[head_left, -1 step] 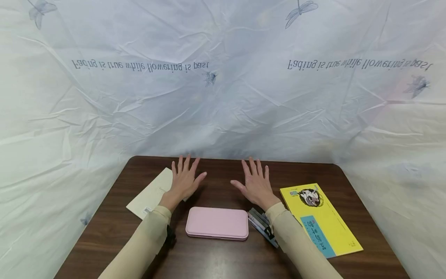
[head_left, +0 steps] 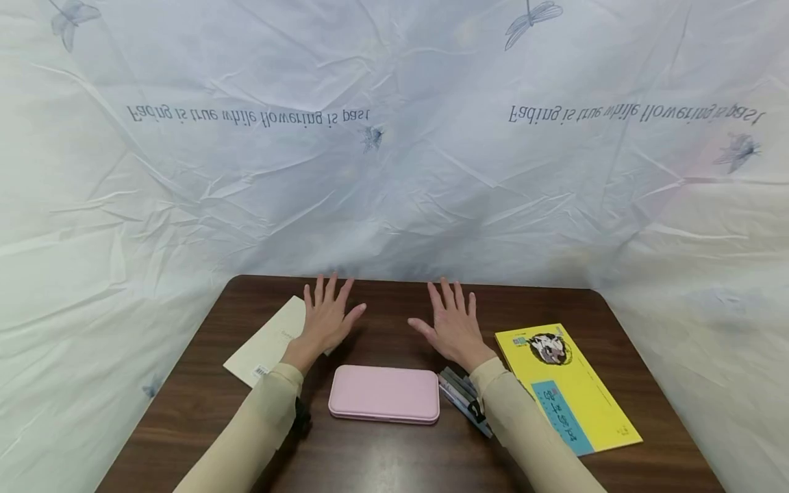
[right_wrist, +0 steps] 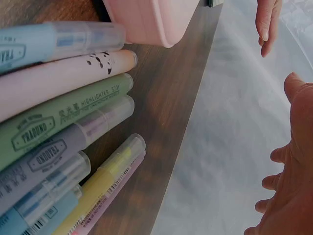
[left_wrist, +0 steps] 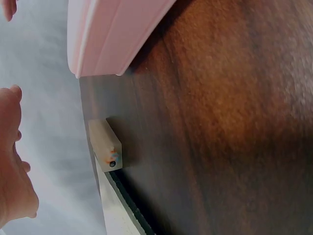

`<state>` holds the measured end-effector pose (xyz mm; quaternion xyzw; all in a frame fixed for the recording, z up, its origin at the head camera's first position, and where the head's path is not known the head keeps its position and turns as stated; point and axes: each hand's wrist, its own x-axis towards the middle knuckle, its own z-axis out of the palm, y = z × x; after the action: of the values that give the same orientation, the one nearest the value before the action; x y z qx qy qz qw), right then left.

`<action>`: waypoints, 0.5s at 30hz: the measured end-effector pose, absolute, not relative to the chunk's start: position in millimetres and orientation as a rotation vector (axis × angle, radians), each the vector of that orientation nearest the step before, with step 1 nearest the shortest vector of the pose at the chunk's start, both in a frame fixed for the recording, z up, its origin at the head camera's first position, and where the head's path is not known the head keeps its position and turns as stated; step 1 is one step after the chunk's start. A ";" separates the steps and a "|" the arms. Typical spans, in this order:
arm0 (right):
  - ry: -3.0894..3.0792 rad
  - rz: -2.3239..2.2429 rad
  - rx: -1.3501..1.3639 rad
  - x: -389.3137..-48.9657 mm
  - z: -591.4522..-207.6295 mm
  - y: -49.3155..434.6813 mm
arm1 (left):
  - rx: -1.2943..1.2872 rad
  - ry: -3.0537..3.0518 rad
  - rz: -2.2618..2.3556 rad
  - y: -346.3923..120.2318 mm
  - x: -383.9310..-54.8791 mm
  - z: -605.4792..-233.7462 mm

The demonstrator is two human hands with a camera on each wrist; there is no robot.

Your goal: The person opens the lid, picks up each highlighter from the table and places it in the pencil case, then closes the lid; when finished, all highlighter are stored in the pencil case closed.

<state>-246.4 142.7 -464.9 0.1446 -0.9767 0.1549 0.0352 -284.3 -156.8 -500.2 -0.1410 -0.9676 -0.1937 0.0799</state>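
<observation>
My left hand [head_left: 323,322] is spread with straight fingers over the right part of a cream booklet [head_left: 265,356], near the table's far edge. My right hand [head_left: 455,327] is also spread, thumb pointing inward, and holds nothing. Between the forearms lies a closed pink case [head_left: 383,394]. A bunch of pens and highlighters [head_left: 459,394] lies partly under the right wrist; the right wrist view shows a green highlighter [right_wrist: 68,115] among them. The left wrist view shows a small pale block [left_wrist: 105,147] by the booklet, mostly hidden by the hand in the head view.
A yellow booklet [head_left: 582,390] with a blue panel lies on the right of the dark wooden table [head_left: 382,462]. White printed sheeting [head_left: 394,171] hangs behind the table's far edge and along both sides.
</observation>
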 end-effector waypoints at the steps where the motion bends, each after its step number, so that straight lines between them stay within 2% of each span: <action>1: -2.997 0.474 0.444 -246.3 -464.7 142.3 | -0.420 -2.893 -0.580 -157.1 -283.9 -499.5; 15: -2.935 0.455 0.463 -245.6 -461.2 136.0 | -0.433 -2.853 -0.566 -157.5 -277.7 -491.7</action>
<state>-245.6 136.0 -461.2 0.1536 -0.9742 0.1511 0.0676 -277.7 -157.5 -491.7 -0.1464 -0.9653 -0.1915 0.1003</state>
